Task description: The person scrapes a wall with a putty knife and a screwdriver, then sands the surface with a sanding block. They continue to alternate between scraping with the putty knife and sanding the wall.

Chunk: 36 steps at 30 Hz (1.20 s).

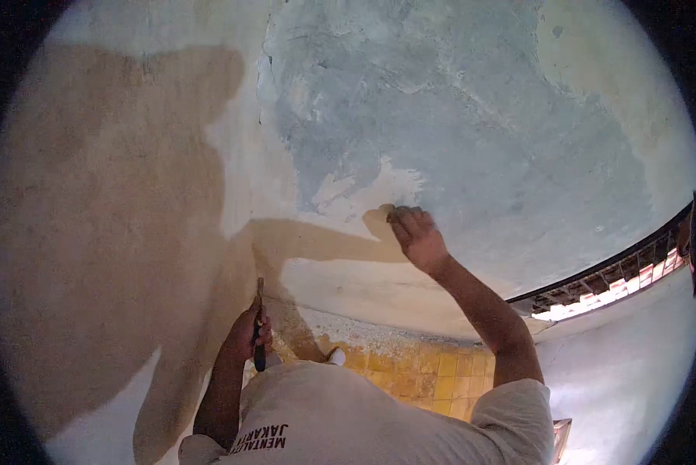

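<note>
My left hand is low in front of the left part of the wall, fingers wrapped round a dark-handled tool with a narrow metal blade. Its blade points up, away from my body. Higher up and to the right, my right hand is at the wall, fingers bent and pressed together. A small dark spot shows at those fingertips, but I cannot tell what they hold. Just above them lies a ragged pale patch, edged by blue-grey surface. Paler wall shows below the hand.
A crack runs down near the wall's corner. Pale crumbs lie along the wall's foot, beside yellow floor tiles. A barred opening is at right. My shadow covers much of the left wall.
</note>
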Motion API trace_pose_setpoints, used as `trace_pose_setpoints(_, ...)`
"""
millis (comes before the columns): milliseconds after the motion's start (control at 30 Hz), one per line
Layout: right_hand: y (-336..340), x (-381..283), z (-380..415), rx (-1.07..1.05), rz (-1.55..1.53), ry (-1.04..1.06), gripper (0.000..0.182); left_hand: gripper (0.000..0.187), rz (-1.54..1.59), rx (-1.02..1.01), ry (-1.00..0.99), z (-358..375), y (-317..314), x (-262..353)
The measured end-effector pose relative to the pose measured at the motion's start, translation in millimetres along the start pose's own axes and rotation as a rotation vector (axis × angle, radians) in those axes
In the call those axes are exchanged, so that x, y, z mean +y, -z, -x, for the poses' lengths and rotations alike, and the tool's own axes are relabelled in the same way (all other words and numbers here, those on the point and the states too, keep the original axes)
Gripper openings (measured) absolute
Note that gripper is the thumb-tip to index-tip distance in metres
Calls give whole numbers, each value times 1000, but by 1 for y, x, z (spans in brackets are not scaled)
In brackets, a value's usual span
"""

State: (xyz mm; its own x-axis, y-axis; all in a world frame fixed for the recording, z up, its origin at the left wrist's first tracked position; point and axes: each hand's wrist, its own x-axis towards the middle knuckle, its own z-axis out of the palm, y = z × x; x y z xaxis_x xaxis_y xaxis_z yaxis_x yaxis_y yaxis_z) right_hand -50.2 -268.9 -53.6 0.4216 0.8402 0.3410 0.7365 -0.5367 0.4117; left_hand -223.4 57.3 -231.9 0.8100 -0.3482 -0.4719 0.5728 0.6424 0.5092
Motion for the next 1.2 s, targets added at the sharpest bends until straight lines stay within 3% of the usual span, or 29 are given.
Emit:
trace_pose_setpoints(67, 23, 10, -14, 125, -95, -168, 33, 44, -3, -6, 27, 2, 4, 1)
trace_pose_setpoints(100, 37, 14, -18, 97, 102, -129, 42, 44, 5, 19, 38, 2, 7, 0)
trace_pose_setpoints(200, 34, 5, -19, 115, 40, -185, 41, 44, 18, 26, 28, 2, 16, -4)
trace_pose_setpoints(367, -42, -25, 16, 96, 5, -113, 32, 45, 31, 35, -10, 8, 5, 2)
trace_pose_setpoints(433, -55, -47, 24, 133, -400, -394, 16, 46, -28, 22, -9, 13, 2, 4)
trace_pose_setpoints(467, -63, -56, 26, 142, -400, -398, 16, 46, -37, 23, -11, 12, 8, 2)
trace_pose_setpoints(533, -75, -70, 32, 382, -1332, -1025, 3, 47, -78, -60, -97, 6, 22, -8)
trace_pose_setpoints(567, -50, -75, 25, 405, -1573, -1139, 4, 47, -83, -54, -95, 9, 19, -7)
trace_pose_setpoints(600, -38, -82, 22, 410, -1581, -1144, 4, 49, -9, -39, -52, 11, 12, -5)
trace_pose_setpoints(667, -24, -96, 18, 583, -2024, -1185, 7, 51, 55, -16, -5, 12, 2, -3)
trace_pose_setpoints(733, -13, -104, 19, 578, -2114, -1141, 8, 50, -187, -66, -93, 11, -7, -2)
trace_pose_setpoints(967, 10, -117, 24, 578, -2422, -950, 14, 40, -594, -166, -64, 14, -74, 31)
trace_pose_setpoints(1033, 7, -121, 25, 529, -2356, -899, 14, 40, -711, -245, -384, 11, -94, 32)
trace_pose_setpoints(1100, 5, -128, 26, 488, -2289, -844, 14, 37, -702, -230, -311, 10, -123, 28)
trace_pose_setpoints(1167, 4, -138, 25, 281, -2068, -863, 13, 37, -715, -272, -171, 8, -133, 24)
trace_pose_setpoints(1200, 5, -142, 22, 300, -2072, -868, 13, 37, -729, -274, -162, 4, -133, 20)
